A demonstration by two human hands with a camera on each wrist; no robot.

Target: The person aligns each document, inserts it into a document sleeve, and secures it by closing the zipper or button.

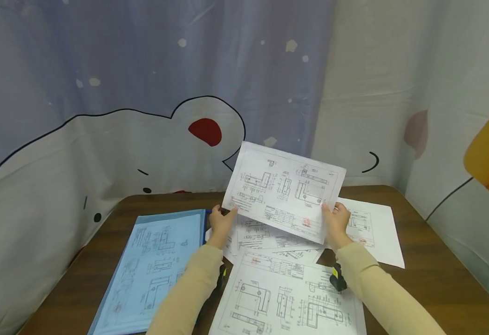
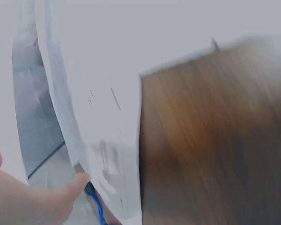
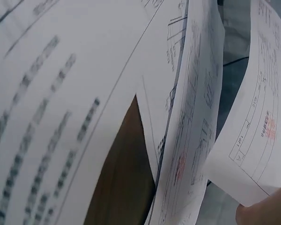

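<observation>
A brown wooden table [image 1: 429,279] stands against a cartoon-printed curtain. On its left side lies a blue folder [image 1: 152,270] with a drawing sheet showing through its cover, one long edge running toward the table's near edge. In the middle, closest to the near edge, lies a large drawing sheet [image 1: 286,302]. Just beyond it lies a loose pile of sheets [image 1: 269,239], overlapping one another and partly tucked under the large one. To the right lies a single sheet [image 1: 374,232], its far corner near the table's back edge.
</observation>
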